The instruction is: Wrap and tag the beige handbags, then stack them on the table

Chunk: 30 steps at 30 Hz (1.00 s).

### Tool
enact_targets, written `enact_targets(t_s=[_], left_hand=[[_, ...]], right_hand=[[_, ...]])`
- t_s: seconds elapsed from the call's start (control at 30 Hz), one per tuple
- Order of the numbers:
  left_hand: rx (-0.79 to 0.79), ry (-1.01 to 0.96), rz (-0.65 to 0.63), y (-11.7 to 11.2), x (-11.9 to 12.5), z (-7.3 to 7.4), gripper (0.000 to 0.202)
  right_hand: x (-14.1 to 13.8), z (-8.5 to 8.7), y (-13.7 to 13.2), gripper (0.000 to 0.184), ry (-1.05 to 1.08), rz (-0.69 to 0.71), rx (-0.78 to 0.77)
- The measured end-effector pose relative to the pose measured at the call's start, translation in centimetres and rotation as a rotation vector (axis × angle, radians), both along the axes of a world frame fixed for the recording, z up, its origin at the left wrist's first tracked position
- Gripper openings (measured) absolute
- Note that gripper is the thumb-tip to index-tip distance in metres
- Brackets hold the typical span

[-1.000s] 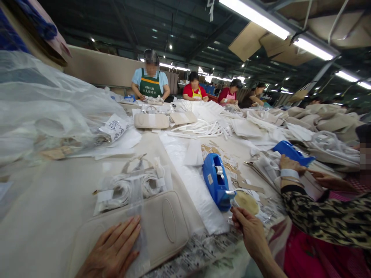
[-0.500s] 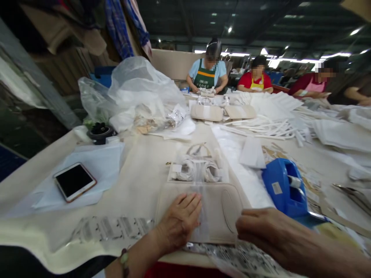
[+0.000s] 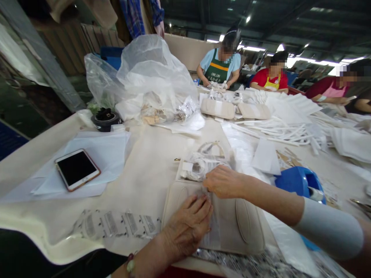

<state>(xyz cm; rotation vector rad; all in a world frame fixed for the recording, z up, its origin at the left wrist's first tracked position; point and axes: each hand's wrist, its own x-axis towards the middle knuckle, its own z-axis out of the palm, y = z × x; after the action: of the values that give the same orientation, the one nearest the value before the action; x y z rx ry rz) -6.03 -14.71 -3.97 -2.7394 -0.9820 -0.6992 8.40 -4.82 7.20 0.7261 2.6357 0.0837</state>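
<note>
A flat beige padded piece (image 3: pixel 246 227) lies at the near edge of the table, with a clear plastic strip across it. My left hand (image 3: pixel 188 226) rests flat on it, fingers spread and pressing down on the plastic. My right hand (image 3: pixel 222 181) reaches across just above, fingers curled in a pinch at the piece's top edge, by a clear bag of white cords (image 3: pixel 199 166). What the pinch holds is hidden. A blue tape dispenser (image 3: pixel 300 181) sits behind my right forearm.
A smartphone (image 3: pixel 77 169) lies on white sheets at the left. A strip of barcode labels (image 3: pixel 116 224) lies near the table's edge. A large plastic bag (image 3: pixel 150 77) and a black tape roll (image 3: pixel 106 117) stand behind. Other people work at the far end among white strips (image 3: pixel 278 131).
The view has swung left, then dropped slightly. My right hand has moved from the tape dispenser across to the top edge of the beige piece. My left hand has stayed pressed on it.
</note>
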Motion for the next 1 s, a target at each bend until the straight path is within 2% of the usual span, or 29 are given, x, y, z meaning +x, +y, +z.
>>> enact_targets(t_s=[0.13,0.23,0.3,0.37,0.43,0.53,0.6,0.7,0.8,0.9,0.97,1.0], left_hand=[[-0.011,-0.025,-0.019,-0.1,0.0,0.0,0.038],[-0.015,-0.029,-0.014,-0.1,0.0,0.0,0.038],[-0.014,-0.030,-0.013,-0.1,0.0,0.0,0.038],[-0.009,-0.033,-0.014,0.0,0.0,0.0,0.038],[0.002,-0.044,-0.016,0.0,0.0,0.1,0.038],[0.002,-0.070,-0.021,0.0,0.0,0.3,0.037],[-0.015,-0.081,-0.024,-0.1,0.1,0.4,0.036],[-0.029,-0.108,0.004,-0.2,0.1,0.4,0.031],[0.026,-0.114,0.042,-0.2,-0.1,0.7,0.035],[0.065,-0.064,0.012,-0.1,-0.3,1.2,0.037],[0.076,-0.044,-0.014,0.0,-0.4,1.5,0.034],[0.092,-0.045,-0.024,0.0,-0.5,1.6,0.034]], right_hand=[[-0.8,-0.2,1.3,0.010,-0.003,-0.123,0.013],[-0.9,0.0,2.9,0.025,0.009,-0.191,0.020],[-0.6,0.4,4.1,0.028,0.025,-0.225,0.034],[0.1,1.1,4.7,0.021,0.060,-0.263,0.075],[1.0,1.4,4.1,0.015,0.122,-0.291,0.143],[2.6,0.4,1.0,0.015,0.236,-0.251,0.211],[3.7,-1.6,-2.0,0.020,0.385,-0.133,0.212],[5.0,-5.5,-6.3,0.033,0.630,0.041,0.260],[5.2,-8.0,-9.5,0.045,0.686,0.040,0.245],[4.9,-7.9,-11.8,0.049,0.719,-0.038,0.089],[5.5,-6.7,-12.8,0.044,0.793,-0.091,-0.002],[6.3,-6.1,-13.1,0.040,0.849,-0.135,0.002]])
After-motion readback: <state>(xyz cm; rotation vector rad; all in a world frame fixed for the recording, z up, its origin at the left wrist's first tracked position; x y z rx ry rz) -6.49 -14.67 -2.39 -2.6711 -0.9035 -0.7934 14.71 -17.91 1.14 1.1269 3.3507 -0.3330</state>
